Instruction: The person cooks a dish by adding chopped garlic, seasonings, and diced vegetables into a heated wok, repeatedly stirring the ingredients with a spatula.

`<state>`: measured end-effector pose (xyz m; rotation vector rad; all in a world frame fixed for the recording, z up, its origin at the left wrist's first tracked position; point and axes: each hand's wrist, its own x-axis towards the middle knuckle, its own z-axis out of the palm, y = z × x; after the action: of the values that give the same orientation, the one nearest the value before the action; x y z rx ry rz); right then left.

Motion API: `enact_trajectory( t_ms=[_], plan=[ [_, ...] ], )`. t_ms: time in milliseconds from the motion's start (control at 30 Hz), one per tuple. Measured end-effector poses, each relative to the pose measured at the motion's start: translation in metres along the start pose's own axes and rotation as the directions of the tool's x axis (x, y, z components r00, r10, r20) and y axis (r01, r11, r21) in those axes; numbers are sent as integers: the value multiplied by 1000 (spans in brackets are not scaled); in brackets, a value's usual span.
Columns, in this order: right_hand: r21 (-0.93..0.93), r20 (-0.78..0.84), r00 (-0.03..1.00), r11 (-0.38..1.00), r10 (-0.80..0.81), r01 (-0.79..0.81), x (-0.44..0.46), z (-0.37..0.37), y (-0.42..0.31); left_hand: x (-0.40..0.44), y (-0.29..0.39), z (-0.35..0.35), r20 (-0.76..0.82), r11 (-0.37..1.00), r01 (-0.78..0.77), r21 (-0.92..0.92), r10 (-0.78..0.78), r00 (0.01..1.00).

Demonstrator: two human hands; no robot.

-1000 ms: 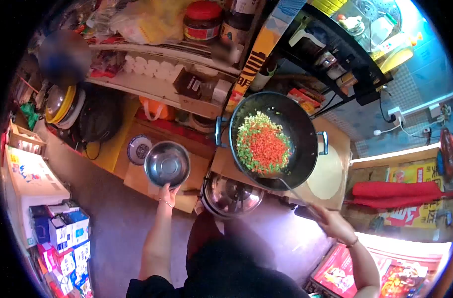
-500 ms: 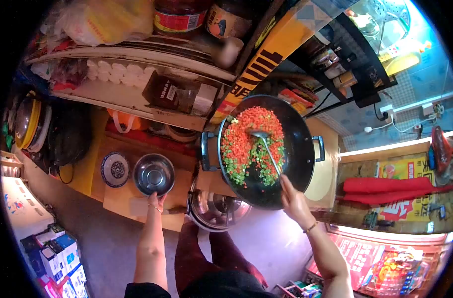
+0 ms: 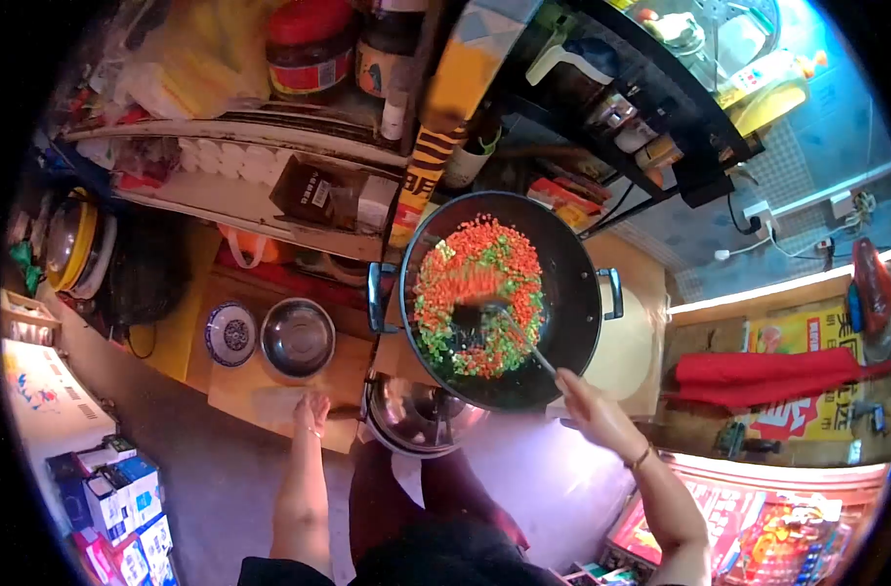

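While metal bowl [image 3: 298,337] sits on brown tabletop [image 3: 245,389], laden shelves [image 3: 221,202] stand beyond.

- A red-lidded jar [image 3: 310,73] on the upper shelf, beside a dark bottle [image 3: 380,59] with a pale label.
- A yellowish plastic bag [image 3: 196,63], crumpled, left of that jar.
- An open cardboard box [image 3: 304,191] on the shelf below, next to a row of white objects [image 3: 221,164] too blurred to name.
- An orange bag [image 3: 269,241] with a white handle, beneath that shelf.
- A black bag [image 3: 157,278] at the far left.
- Stacked blue-and-white cartons [image 3: 123,493] at lower left.
- A bottle of yellow liquid [image 3: 775,105] at upper right.
- A white socket [image 3: 758,212] with cables on the wall.
- A red cloth [image 3: 767,375] lying across a yellow printed sheet [image 3: 818,327].
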<state>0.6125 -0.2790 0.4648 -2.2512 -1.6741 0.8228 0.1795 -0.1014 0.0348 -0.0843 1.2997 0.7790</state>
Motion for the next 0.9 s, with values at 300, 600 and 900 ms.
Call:
enact_trajectory(
  t_ms=[300, 600, 900],
  plan=[
    [571, 341, 764, 526, 547, -631, -9, -116, 34, -143, -78, -131, -260, 983, -183, -31, 169, 951],
    [628, 623, 762, 468, 177, -622, 121, -83, 103, -233, -199, -138, -332, 980, -164, -112, 119, 936],
    [-97, 224, 940, 954, -257, 284, 51, -96, 89, -216, -199, -149, -135, 979, -182, 93, 194, 972]
  ],
)
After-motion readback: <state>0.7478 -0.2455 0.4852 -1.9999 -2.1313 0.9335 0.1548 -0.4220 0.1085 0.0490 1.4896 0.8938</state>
